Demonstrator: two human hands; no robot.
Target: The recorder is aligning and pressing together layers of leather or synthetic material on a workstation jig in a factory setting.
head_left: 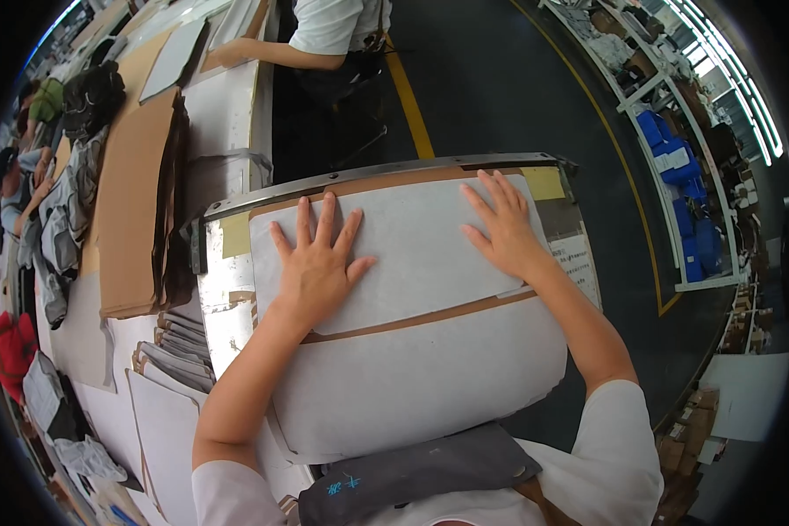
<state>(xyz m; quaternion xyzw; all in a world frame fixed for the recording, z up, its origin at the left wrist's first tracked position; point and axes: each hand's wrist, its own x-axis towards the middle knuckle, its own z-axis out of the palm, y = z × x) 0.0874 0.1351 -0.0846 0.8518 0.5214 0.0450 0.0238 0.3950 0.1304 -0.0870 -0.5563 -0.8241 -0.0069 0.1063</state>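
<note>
My left hand (316, 272) lies flat with fingers spread on a pale grey-white sheet (403, 254). My right hand (507, 235) rests on the same sheet toward its right end, fingers stretched out and a little apart. Brown board (377, 182) shows along the sheet's far edge, close to a metal bar (377, 182) across the far end of the table. Nearer to me, a second pale sheet (421, 377) with rounded corners spreads toward my body, and a brown strip shows between the two. Neither hand grips anything.
Stacked brown cardboard sheets (136, 202) and a pile of grey-white pieces (162, 386) lie on the long table to the left. Another person (324, 35) works beyond it. Across the dark floor, at right, a shelf holds blue bins (675, 162).
</note>
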